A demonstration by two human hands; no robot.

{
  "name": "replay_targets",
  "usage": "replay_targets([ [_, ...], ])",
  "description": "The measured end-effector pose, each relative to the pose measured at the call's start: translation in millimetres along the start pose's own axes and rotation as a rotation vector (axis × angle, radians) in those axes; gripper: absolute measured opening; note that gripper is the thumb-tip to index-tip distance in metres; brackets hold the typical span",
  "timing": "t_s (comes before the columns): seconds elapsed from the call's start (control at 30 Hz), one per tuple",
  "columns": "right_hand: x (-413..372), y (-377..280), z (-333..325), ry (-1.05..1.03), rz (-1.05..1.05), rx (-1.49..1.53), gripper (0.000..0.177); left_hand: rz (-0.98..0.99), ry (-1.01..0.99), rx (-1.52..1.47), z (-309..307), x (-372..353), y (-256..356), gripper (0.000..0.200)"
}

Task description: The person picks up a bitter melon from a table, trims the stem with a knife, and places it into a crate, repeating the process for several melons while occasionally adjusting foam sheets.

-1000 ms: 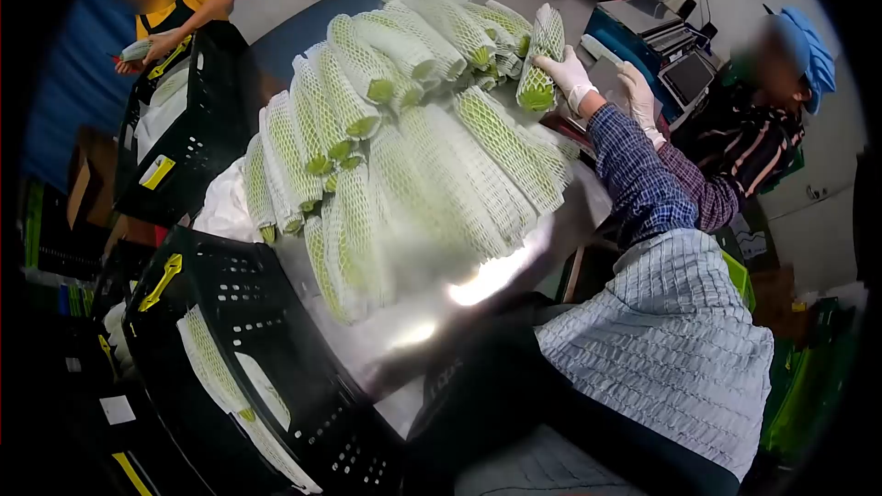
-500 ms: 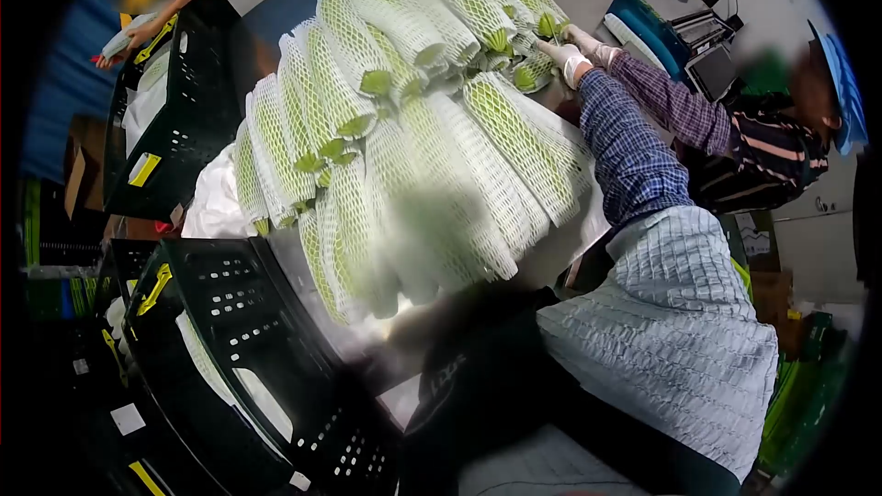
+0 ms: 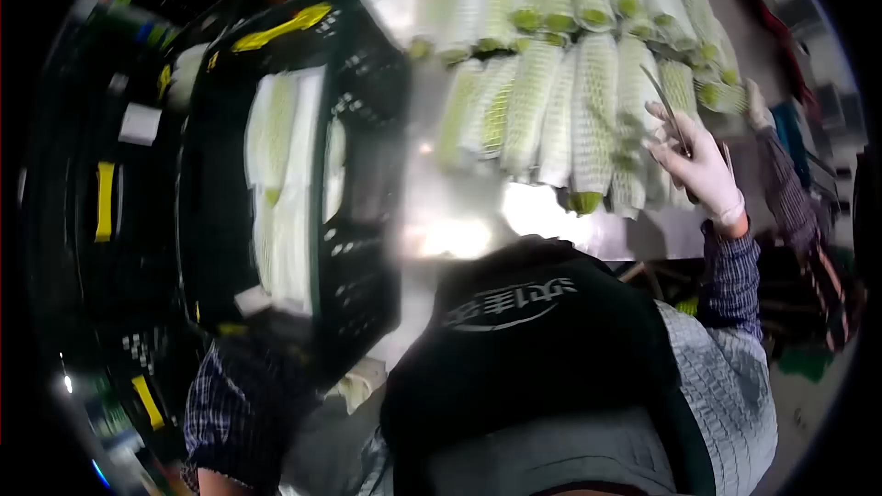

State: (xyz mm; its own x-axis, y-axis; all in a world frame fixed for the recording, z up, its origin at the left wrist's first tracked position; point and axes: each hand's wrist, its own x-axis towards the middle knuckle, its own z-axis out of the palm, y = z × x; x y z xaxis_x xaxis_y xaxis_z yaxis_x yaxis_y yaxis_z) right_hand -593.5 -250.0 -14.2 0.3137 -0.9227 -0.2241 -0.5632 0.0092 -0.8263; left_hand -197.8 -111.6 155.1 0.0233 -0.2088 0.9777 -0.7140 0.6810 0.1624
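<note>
My right hand (image 3: 703,170), in a white glove, is closed round a thin, curved, dark metal tool (image 3: 663,96) that looks like a narrow blade. It hovers over the right end of the front row of long green vegetables (image 3: 597,101) in white foam net sleeves. My left forearm, in a plaid sleeve (image 3: 225,400), runs down at the lower left, and the hand itself is outside the picture. Beside that arm stands a dark crate (image 3: 363,174) with several net-sleeved vegetables (image 3: 276,152) lying inside.
The sleeved vegetables lie in rows on a shiny metal table (image 3: 625,241). A co-worker's gloved hand (image 3: 758,106) touches the pile's right end. More dark crates with a yellow handle (image 3: 105,202) stand at the far left.
My view has swung left and down towards the crate. My right hand has come back from the pile's far end, and the dark tool now shows in it.
</note>
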Motion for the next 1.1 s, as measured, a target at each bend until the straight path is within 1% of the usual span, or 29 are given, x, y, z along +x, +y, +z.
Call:
replay_targets([
  [0.03,3.0,-7.7,9.6,-0.092,-0.066,0.007,0.062,0.023,0.039,0.033,-14.5,2.5,7.1,0.033],
  [0.1,6.8,-33.2,26.6,-0.188,-0.185,-0.041,0.062,0.064,0.106,0.111,-38.9,7.1,18.0,0.033],
  [0.13,18.5,-33.6,40.2,-0.191,-0.316,-0.082,0.059,0.077,0.134,0.166,-54.6,7.9,23.0,0.032],
  [0.17,18.5,-40.9,46.2,-0.208,-0.376,-0.111,0.054,0.071,0.165,0.214,-72.7,8.8,30.6,0.032],
  [0.23,28.4,-53.9,59.1,-0.258,-0.378,-0.1,0.046,0.046,0.192,0.33,-97.6,4.1,40.1,0.031],
  [0.27,35.1,-67.0,72.4,-0.285,-0.374,-0.061,0.042,0.001,0.192,0.375,-110.8,-0.4,33.1,0.031],
  [0.3,39.4,-78.5,86.0,-0.318,-0.362,0.022,0.041,-0.051,0.186,0.419,-121.7,-4.4,28.3,0.031],
  [0.33,41.3,-96.5,103.3,-0.302,-0.409,0.078,0.044,-0.1,0.179,0.459,-129.8,-9.5,22.6,0.03],
  [0.37,42.0,-111.3,116.7,-0.361,-0.425,0.172,0.048,-0.181,0.149,0.48,-136.3,-16.5,14.4,0.03],
  [0.43,52.8,-118.7,142.8,-0.477,-0.4,0.334,0.049,-0.385,0.038,0.485,-137.1,-35.3,-9.8,0.029],
  [0.47,55.1,-119.8,151.7,-0.506,-0.35,0.308,0.048,-0.502,-0.021,0.465,-140.6,-46.9,-22.1,0.029],
  [0.5,52.4,-122.1,168.0,-0.518,-0.388,0.426,0.048,-0.661,-0.097,0.422,-140.0,-57.6,-33.1,0.025],
  [0.53,51.3,-124.2,176.0,-0.521,-0.348,0.386,0.047,-0.754,-0.213,0.335,-151.5,-75.8,-50.6,0.024],
  [0.57,51.7,-121.8,183.2,-0.54,-0.325,0.386,0.047,-0.836,-0.261,0.33,-154.8,-89.4,-64.9,0.024],
  [0.6,52.3,-119.5,190.5,-0.558,-0.301,0.386,0.047,-1.0,-0.309,0.31,-157.3,-103.6,-78.6,0.026],
  [0.63,55.5,-110.9,194.2,-0.562,-0.324,0.339,0.046,-1.1,-0.304,0.242,-155.8,-122.3,-91.9,0.028],
  [0.67,56.9,-105.8,194.8,-0.576,-0.304,0.339,0.046,-1.006,-0.472,0.357,-162.8,-144.4,-115.8,0.029],
  [0.7,57.8,-102.2,193.9,-0.584,-0.285,0.34,0.045,-1.244,-0.553,0.311,-158.0,-152.0,-129.0,0.026],
  [0.73,59.0,-100.3,191.9,-0.576,-0.235,0.32,0.044,-1.331,-0.595,0.295,-155.0,-170.5,-152.4,0.024],
  [0.77,60.0,-98.2,188.8,-0.56,-0.221,0.314,0.045,-1.283,-0.674,0.272,-156.6,-193.4,-178.9,0.025],
  [0.8,62.4,-92.6,186.8,-0.554,-0.215,0.331,0.045,-1.361,-0.716,0.35,-144.6,-199.3,-195.1,0.027],
  [0.83,64.5,-87.6,186.1,-0.547,-0.209,0.35,0.045,-1.419,-0.71,0.368,-134.8,-208.0,-214.4,0.035],
  [0.9,64.3,-83.7,184.1,-0.495,-0.172,0.372,0.043,-1.38,-0.653,0.463,-119.2,-233.5,-255.2,0.045],
  [0.97,61.9,-87.5,180.3,-0.431,-0.161,0.347,0.042,-1.26,-0.663,0.695,-101.7,-261.3,-292.6,0.046],
  [1.0,65.2,-78.7,178.0,-0.437,-0.155,0.347,0.043,-1.25,-0.655,0.764,-88.6,-258.8,-292.3,0.048],
  [1.03,64.9,-78.4,176.4,-0.423,-0.131,0.365,0.043,-1.376,-0.732,0.786,-80.1,-260.9,-301.2,0.055],
  [1.1,69.9,-66.1,174.9,-0.391,-0.161,0.376,0.042,-1.382,-0.78,0.944,-60.9,-280.4,-311.1,0.059],
])
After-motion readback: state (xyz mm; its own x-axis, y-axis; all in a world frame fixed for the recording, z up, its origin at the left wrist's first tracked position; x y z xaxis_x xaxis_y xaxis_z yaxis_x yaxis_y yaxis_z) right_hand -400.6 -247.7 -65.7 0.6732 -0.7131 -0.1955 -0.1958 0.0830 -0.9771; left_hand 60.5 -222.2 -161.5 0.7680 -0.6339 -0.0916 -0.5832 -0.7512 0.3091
